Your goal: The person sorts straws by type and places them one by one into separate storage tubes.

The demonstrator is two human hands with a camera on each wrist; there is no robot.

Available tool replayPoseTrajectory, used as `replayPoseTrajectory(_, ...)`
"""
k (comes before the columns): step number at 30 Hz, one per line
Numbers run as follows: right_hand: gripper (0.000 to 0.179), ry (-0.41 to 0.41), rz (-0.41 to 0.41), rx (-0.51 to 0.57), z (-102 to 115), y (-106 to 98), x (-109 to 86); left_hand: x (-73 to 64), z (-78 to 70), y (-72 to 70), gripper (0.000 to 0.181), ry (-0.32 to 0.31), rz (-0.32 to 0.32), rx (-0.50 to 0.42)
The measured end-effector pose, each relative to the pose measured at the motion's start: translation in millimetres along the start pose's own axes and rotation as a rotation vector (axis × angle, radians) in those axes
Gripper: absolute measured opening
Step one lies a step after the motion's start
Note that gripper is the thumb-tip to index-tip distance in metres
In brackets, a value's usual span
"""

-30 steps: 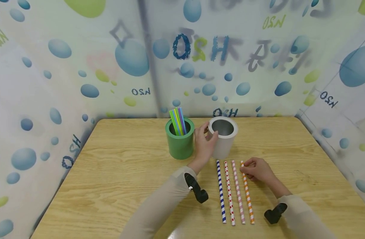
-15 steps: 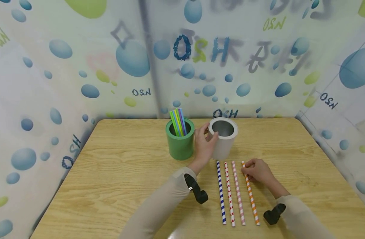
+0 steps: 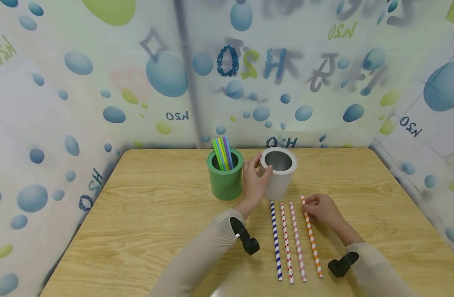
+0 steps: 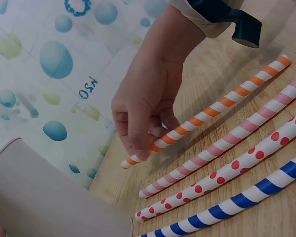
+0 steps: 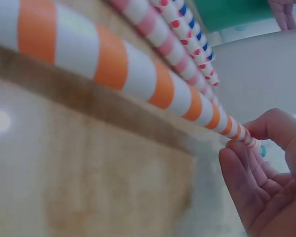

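My right hand (image 3: 322,209) pinches an orange-and-white striped paper straw (image 3: 313,241) near its far end, between thumb and fingers. In the left wrist view this straw (image 4: 222,102) is raised off the table, its shadow beneath it. My left hand (image 3: 255,181) holds a light grey cup (image 3: 280,185) at its left side, thumb in front near the rim. Three more straws lie side by side below the cup: a pink-striped one (image 3: 298,243), a red-dotted one (image 3: 287,247) and a blue-striped one (image 3: 276,243).
Just left of the grey cup stands a green cup (image 3: 227,185) with several bright plastic straws (image 3: 222,153) inside it. Both cups are near the back of the wooden table (image 3: 156,214). A patterned curtain (image 3: 156,103) hangs behind the table.
The orange-striped straw was lying beside the others. My right hand has pinched it, swung its near end to the right and raised it a little. The left hand has stayed on the grey cup.
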State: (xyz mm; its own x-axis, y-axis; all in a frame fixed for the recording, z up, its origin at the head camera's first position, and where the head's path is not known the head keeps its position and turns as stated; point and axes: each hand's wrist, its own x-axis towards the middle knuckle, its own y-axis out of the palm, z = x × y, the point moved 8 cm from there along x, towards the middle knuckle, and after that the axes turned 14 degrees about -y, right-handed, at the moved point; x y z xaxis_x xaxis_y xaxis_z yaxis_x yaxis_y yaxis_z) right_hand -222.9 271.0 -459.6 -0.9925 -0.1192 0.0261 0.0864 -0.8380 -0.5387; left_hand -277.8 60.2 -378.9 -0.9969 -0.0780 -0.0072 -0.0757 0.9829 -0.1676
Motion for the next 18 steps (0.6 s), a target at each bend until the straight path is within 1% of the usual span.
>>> replayPoseTrajectory(3,0.032,-0.041,-0.026,0.031,5,-6,3.6,0.1,0.3,-0.2,0.050,-0.004,0.004,0.005)
replayPoseTrajectory(5,0.033,-0.088,-0.043,0.067,11,-11,5.5,0.1,0.5,0.1,0.050,-0.009,0.010,0.008)
replayPoseTrajectory(7,0.033,-0.111,-0.063,0.091,16,-15,7.1,0.1,0.9,0.4,0.051,-0.017,0.016,0.009)
replayPoseTrajectory(10,0.033,-0.121,-0.088,0.091,23,-22,9.6,0.1,1.2,0.7,0.051,-0.021,0.018,0.008)
replayPoseTrajectory(12,0.033,-0.109,-0.103,0.076,27,-27,11.1,0.2,1.1,0.6,0.051,-0.021,0.016,0.008)
replayPoseTrajectory(18,0.035,-0.151,-0.143,0.061,48,-42,16.7,0.5,1.2,0.1,0.050,-0.015,0.006,0.015)
